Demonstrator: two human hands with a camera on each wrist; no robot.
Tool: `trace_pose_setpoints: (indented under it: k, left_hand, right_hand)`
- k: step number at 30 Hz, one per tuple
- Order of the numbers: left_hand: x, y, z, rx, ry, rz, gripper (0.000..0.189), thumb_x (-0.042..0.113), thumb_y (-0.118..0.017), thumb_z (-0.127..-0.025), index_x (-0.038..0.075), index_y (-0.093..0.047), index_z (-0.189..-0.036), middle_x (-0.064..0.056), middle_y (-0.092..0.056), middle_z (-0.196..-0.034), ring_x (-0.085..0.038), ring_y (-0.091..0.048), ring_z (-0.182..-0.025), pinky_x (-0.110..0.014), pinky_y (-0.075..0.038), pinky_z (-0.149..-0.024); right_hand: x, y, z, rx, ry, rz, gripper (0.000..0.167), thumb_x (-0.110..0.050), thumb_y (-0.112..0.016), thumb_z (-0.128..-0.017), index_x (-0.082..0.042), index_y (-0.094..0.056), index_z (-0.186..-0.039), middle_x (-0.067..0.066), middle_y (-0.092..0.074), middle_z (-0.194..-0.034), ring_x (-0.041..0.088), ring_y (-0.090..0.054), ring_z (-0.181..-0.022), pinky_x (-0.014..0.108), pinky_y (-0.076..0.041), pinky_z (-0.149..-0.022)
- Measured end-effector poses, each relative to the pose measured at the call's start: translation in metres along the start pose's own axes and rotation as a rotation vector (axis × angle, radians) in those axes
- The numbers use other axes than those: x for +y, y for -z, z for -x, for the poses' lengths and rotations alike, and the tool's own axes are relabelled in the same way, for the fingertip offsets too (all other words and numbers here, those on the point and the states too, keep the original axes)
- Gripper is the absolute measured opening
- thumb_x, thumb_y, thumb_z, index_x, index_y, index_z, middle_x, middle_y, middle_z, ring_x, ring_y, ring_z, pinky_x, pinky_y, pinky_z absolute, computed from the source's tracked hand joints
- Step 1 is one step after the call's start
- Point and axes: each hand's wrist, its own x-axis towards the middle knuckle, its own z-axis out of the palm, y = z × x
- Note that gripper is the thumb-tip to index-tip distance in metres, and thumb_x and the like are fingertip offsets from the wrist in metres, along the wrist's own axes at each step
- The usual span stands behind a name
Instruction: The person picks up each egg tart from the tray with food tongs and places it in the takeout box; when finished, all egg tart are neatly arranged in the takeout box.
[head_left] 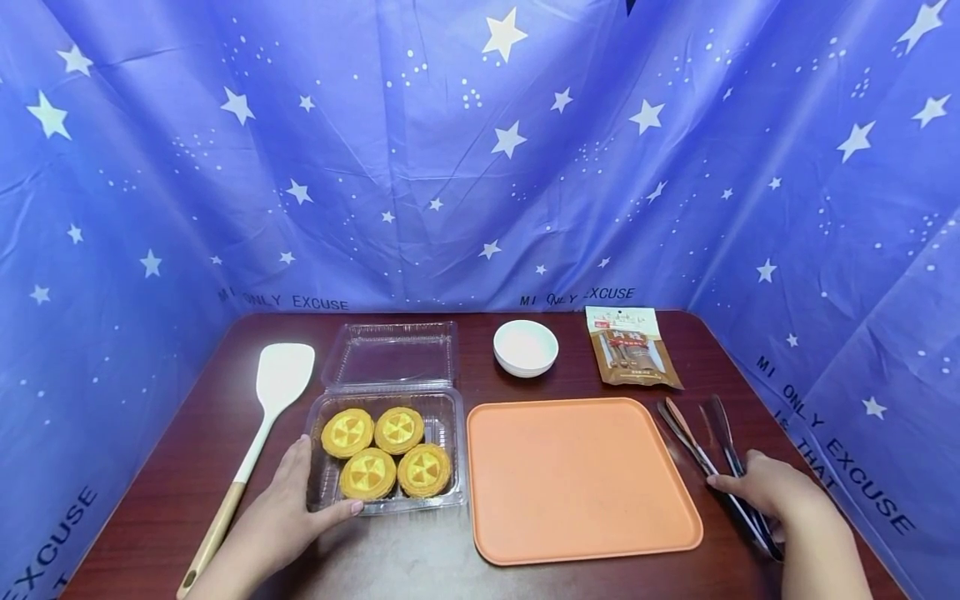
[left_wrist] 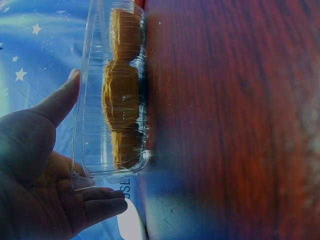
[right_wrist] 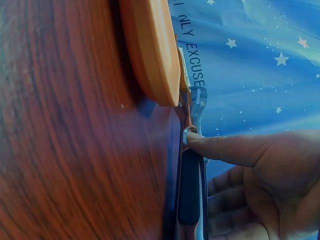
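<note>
My left hand [head_left: 281, 512] is at the near left corner of a clear plastic clamshell box [head_left: 459, 450]. Its fingers lie straight along the left side, while the thumb reaches the front rim. Inside sit several round tarts [head_left: 368, 473] with patterned yellow tops; the lid [head_left: 393, 354] is folded back, away from me. On the right, a pair of metal tongs [head_left: 726, 483] with dark grips lies on the table, arms spread. My right hand [head_left: 780, 487] holds them about the middle, thumb [right_wrist: 220, 147] on one arm and fingers at the other side.
An orange tray [head_left: 581, 479] lies between the box and the tongs. Behind it stand a white bowl [head_left: 525, 348] and a brown-and-white snack packet [head_left: 632, 347]. A white spatula [head_left: 283, 375] with a wooden handle lies at the left. Starry blue cloth [head_left: 450, 150] surrounds the table.
</note>
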Motion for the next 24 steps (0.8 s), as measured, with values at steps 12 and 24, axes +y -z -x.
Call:
trace_pose_setpoints:
  k: [12,24]
  left_hand:
    - [-0.0004,-0.0001,-0.0004,-0.009,-0.005,-0.006,0.132,0.078,-0.062,-0.075,-0.01,-0.002,-0.153,-0.036,-0.011,-0.157,-0.054,-0.02,-0.142,-0.068,-0.027,-0.108]
    - [-0.0003,0.0003,0.0,0.012,-0.018,-0.005,0.132,0.079,-0.061,-0.074,-0.01,-0.004,-0.153,-0.035,-0.012,-0.157,-0.053,-0.02,-0.142,-0.067,-0.027,-0.109]
  right_hand:
    - [-0.0034,0.0015,0.0006,-0.017,0.001,0.009,0.121,-0.069,-0.059,-0.084,0.027,-0.01,-0.139,0.051,-0.031,-0.129,0.026,-0.063,-0.063,0.039,-0.057,-0.053]
    - [-0.0033,0.0012,-0.0003,-0.007,0.004,0.006,0.122,-0.071,-0.059,-0.083,0.027,-0.011,-0.137,0.051,-0.036,-0.124,0.028,-0.063,-0.065,0.039,-0.057,-0.052]
